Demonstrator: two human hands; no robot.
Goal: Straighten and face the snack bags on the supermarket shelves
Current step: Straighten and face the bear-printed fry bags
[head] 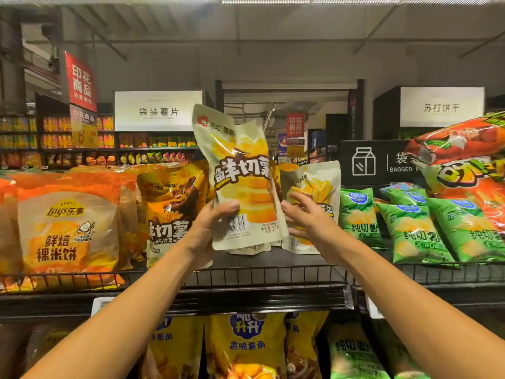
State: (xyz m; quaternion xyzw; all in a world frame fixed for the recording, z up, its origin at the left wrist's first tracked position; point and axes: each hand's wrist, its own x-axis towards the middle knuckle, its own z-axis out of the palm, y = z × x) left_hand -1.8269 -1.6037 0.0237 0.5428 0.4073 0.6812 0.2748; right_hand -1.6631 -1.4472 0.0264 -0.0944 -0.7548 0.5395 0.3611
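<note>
A cream and yellow chip bag [240,176] is lifted above the top shelf, tilted slightly left. My left hand [210,228] grips its lower left corner, thumb across the front. My right hand [306,217] lies with spread fingers on a second cream bag [317,192] that stands on the shelf just to the right. A brown and yellow bag with a bear [172,209] stands left of my left hand.
Orange Lay's bags [68,231] fill the shelf's left side, green chip bags [415,228] the right, with a large orange bag [470,165] above them. A black wire rail [262,274] fronts the shelf. Yellow bags [246,346] stand on the shelf below.
</note>
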